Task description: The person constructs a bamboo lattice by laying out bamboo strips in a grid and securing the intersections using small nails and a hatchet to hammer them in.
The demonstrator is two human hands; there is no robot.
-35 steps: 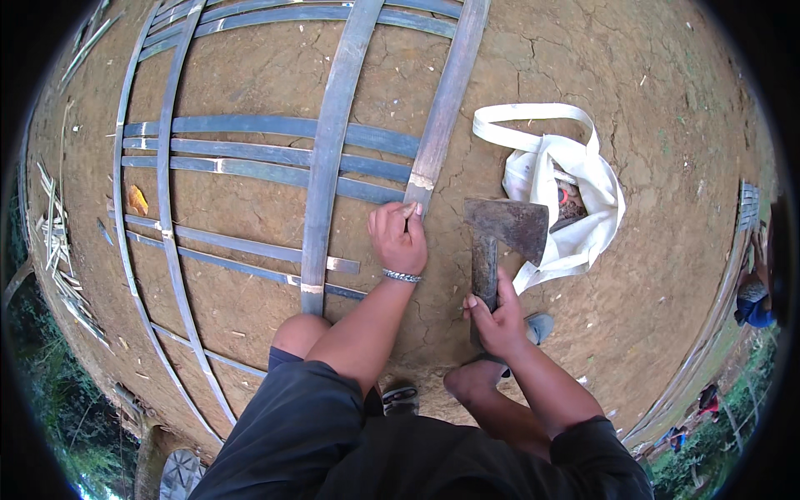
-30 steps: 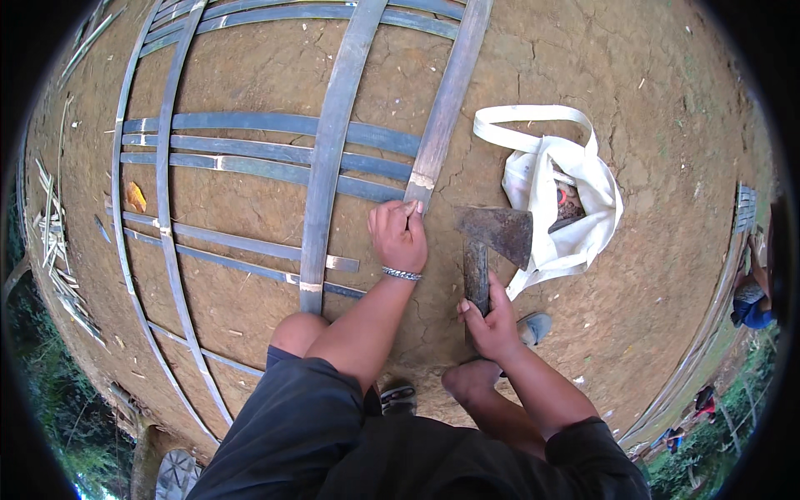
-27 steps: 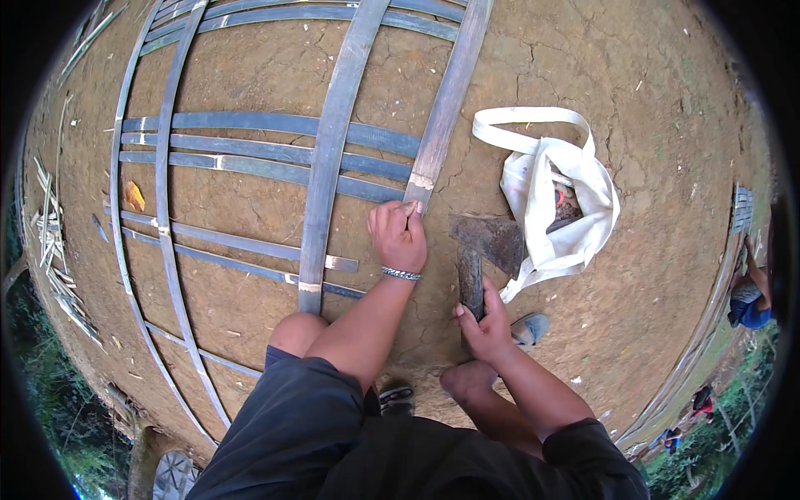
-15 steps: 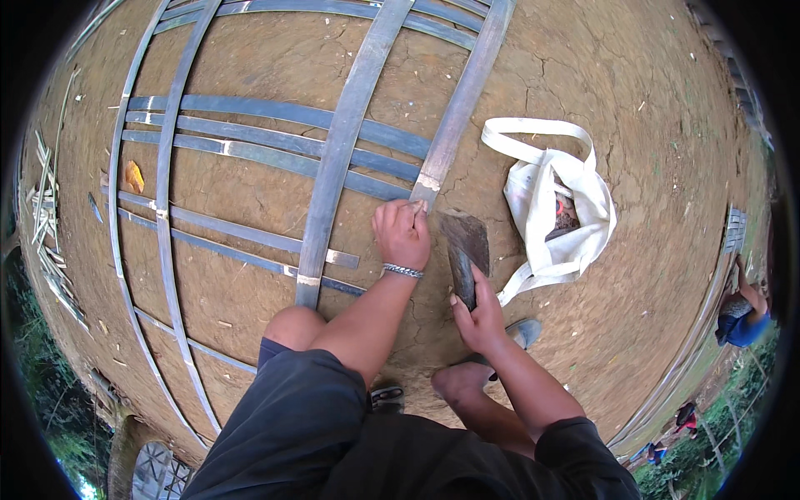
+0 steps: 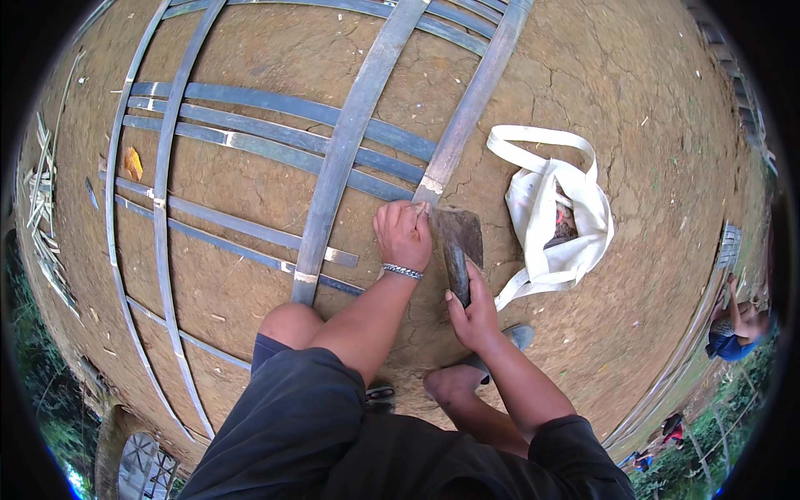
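Axe has moved leftward; right hand grips it, left hand pinches something small

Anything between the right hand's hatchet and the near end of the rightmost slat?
Yes: the left hand, curled at the near end of the rightmost slat, close beside the hatchet head; whether they touch is unclear. Nothing else visible intervenes.

Left hand pinching, right hand fist-curled.
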